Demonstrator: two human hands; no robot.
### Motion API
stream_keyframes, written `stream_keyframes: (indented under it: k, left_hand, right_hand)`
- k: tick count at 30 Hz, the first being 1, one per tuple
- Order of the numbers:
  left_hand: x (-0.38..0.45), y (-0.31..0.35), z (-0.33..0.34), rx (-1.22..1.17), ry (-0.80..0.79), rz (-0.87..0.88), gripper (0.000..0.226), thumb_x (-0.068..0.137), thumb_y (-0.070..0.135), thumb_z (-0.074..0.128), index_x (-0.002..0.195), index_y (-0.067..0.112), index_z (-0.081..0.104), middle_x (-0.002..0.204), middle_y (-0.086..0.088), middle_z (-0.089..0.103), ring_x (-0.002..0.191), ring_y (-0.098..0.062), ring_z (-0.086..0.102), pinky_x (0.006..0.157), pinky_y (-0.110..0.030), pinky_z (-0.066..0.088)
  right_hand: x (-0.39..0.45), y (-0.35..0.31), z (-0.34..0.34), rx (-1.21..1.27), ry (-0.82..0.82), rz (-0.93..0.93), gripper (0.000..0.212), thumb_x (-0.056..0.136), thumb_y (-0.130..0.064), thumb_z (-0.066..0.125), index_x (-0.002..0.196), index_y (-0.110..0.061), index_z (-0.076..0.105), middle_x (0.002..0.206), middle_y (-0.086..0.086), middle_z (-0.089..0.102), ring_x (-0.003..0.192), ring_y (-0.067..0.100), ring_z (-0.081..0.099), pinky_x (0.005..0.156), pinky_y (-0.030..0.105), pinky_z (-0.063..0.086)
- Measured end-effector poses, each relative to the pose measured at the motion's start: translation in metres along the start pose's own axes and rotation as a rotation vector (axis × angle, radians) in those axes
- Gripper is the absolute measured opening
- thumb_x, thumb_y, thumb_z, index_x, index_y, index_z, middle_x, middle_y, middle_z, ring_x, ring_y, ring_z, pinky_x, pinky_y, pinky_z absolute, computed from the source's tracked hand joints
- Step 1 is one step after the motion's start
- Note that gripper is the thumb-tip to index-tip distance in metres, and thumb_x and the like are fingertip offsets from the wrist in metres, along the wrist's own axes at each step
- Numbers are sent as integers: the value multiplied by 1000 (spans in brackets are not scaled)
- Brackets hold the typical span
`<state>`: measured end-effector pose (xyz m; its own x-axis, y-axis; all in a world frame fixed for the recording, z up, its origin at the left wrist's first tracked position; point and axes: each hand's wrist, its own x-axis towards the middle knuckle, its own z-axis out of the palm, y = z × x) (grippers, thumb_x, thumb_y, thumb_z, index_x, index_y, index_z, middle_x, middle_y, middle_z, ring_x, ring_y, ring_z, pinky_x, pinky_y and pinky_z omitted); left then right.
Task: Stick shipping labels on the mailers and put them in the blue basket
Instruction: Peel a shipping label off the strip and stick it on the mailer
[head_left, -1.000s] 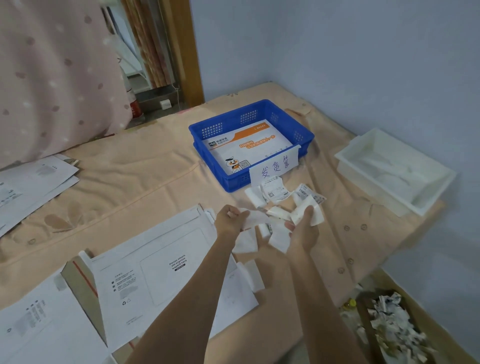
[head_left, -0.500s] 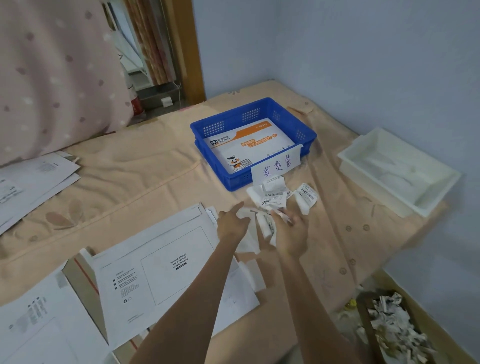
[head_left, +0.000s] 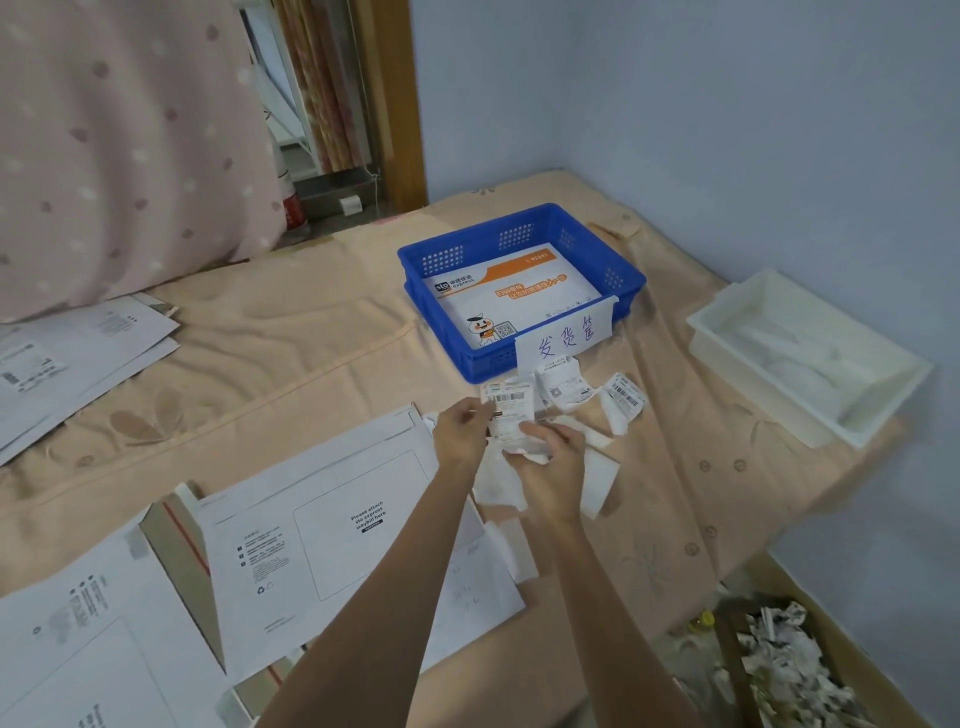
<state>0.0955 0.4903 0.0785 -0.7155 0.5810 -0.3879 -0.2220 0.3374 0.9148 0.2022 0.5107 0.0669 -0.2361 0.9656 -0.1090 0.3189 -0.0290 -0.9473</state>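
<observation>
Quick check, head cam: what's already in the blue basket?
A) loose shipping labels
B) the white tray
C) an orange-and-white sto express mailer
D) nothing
C: an orange-and-white sto express mailer lies flat inside the blue basket; the loose shipping labels lie on the cloth in front of it, and the white tray sits apart to its right.

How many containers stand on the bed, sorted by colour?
Blue basket: 1
White tray: 1
Total: 2
</observation>
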Motion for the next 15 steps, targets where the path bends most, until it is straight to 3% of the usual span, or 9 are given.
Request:
stream_keyframes:
  k: [3, 6, 7, 9, 10, 11, 13, 15]
  left_hand:
    - [7, -10, -16, 8, 111, -23, 18, 90, 24, 61, 75, 14, 64, 84, -11, 70, 80, -32, 64, 84, -49, 54]
    - [5, -16, -36, 8, 141, -39, 20, 89, 23, 59, 70, 16, 58, 82, -8, 69, 82, -33, 65, 83, -49, 53]
    - [2, -17, -44, 0, 152, -40, 22, 89, 22, 58, 68, 16, 56, 79, -5, 69, 81, -32, 67, 80, -46, 52]
    - [-4, -21, -59, -21, 165, -49, 25, 90, 19, 57, 66, 17, 53, 72, 0, 66, 75, -28, 68, 73, -38, 48]
    - [-8, -25, -66, -30, 173, -50, 26, 91, 18, 56, 66, 17, 52, 72, 1, 65, 71, -24, 68, 71, -34, 45]
    - [-11, -29, -74, -41, 183, -54, 26, 92, 17, 56, 66, 17, 52, 74, 1, 65, 68, -21, 68, 70, -32, 43]
    - [-17, -39, -90, -68, 204, -74, 25, 93, 16, 54, 68, 16, 54, 78, -1, 65, 66, -17, 67, 64, -27, 42]
    - [-21, -49, -106, -67, 222, -98, 23, 94, 15, 52, 71, 15, 55, 77, -2, 63, 66, -15, 65, 54, -21, 41]
  right_hand:
    - [-1, 9, 5, -270, -163, -69, 53, 68, -2, 66, 112, -31, 69, 124, -6, 53, 121, 11, 45, 108, 27, 35]
    - [-1, 12, 17, -186, -101, -33, 54, 64, -3, 44, 98, -31, 75, 109, 1, 66, 114, 22, 54, 102, 42, 43]
    - [-2, 3, 20, -106, -70, 17, 46, 69, 0, 43, 92, -20, 77, 102, 7, 68, 108, 27, 56, 99, 42, 44]
    - [-5, -16, 25, 1, -75, 112, 29, 82, 6, 44, 80, -1, 72, 86, 14, 65, 93, 32, 56, 87, 28, 47]
    - [-8, -24, 27, 31, -104, 135, 28, 86, 4, 44, 76, -2, 70, 81, 12, 63, 86, 30, 53, 76, 20, 44]
    - [-9, -28, 33, 57, -142, 171, 26, 88, -1, 46, 78, -4, 70, 81, 10, 63, 85, 28, 53, 72, 21, 42]
    - [-9, -30, 48, 79, -229, 220, 20, 87, -9, 55, 74, -10, 70, 81, 5, 67, 86, 24, 58, 74, 29, 42]
    - [-8, -25, 64, 71, -311, 317, 15, 83, -19, 63, 70, -18, 71, 79, -2, 70, 87, 19, 64, 70, 26, 43]
